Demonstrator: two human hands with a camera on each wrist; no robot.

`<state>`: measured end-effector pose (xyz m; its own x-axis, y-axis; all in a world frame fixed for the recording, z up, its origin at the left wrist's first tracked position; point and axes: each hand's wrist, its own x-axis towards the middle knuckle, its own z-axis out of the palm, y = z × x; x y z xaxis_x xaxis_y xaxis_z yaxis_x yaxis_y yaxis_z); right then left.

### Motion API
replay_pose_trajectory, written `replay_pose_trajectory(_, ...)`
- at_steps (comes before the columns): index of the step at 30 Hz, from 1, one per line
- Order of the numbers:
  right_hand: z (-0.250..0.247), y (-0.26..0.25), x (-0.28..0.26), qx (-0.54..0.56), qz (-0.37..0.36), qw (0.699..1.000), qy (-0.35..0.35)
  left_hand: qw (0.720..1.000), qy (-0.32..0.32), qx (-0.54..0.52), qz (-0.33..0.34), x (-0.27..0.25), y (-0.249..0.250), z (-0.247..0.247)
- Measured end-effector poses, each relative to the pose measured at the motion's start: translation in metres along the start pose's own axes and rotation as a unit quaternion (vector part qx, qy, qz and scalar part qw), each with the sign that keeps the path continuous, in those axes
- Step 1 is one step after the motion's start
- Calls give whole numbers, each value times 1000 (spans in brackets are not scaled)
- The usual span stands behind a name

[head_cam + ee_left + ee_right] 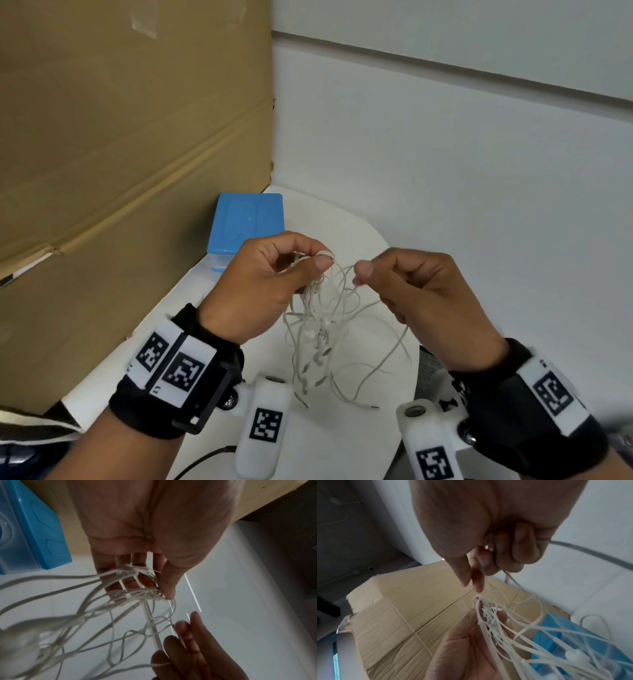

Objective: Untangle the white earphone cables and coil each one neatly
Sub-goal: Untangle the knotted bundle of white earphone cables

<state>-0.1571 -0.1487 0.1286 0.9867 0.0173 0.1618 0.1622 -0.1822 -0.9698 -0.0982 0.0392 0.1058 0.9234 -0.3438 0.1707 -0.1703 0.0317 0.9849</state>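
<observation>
A tangle of white earphone cables [325,329] hangs in the air between both hands, above the white table [370,240]. My left hand [274,274] pinches the knotted top of the bundle between thumb and forefinger; the knot lies over its fingers [130,582] in the left wrist view. My right hand [404,284] pinches a single strand [489,586] pulled out to the right, thumb against forefinger [477,582]. Its other fingers are curled round another strand [573,547]. Loops, earbuds [322,349] and plug ends [375,407] dangle down toward the table.
A blue-lidded plastic box [246,226] sits on the table behind my left hand. A large cardboard sheet [130,154] stands along the left side. A white wall [462,154] closes the right and back. A black cable [205,459] lies near the front edge.
</observation>
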Motion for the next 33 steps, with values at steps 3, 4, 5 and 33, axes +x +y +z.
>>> replay_pose_trajectory(3,6,3,6,17,-9,998,65,1000,-18,3,3,-2,4,3)
replay_pose_trajectory(4,7,4,7,25,2,997,73,1000,-19,2,3,-2,5,4)
replay_pose_trajectory(5,8,5,9,29,14,997,72,1000,-19,0,5,-3,6,5)
replay_pose_trajectory(33,20,5,2,-64,-116,988,84,997,-31,-71,2,-5,12,3)
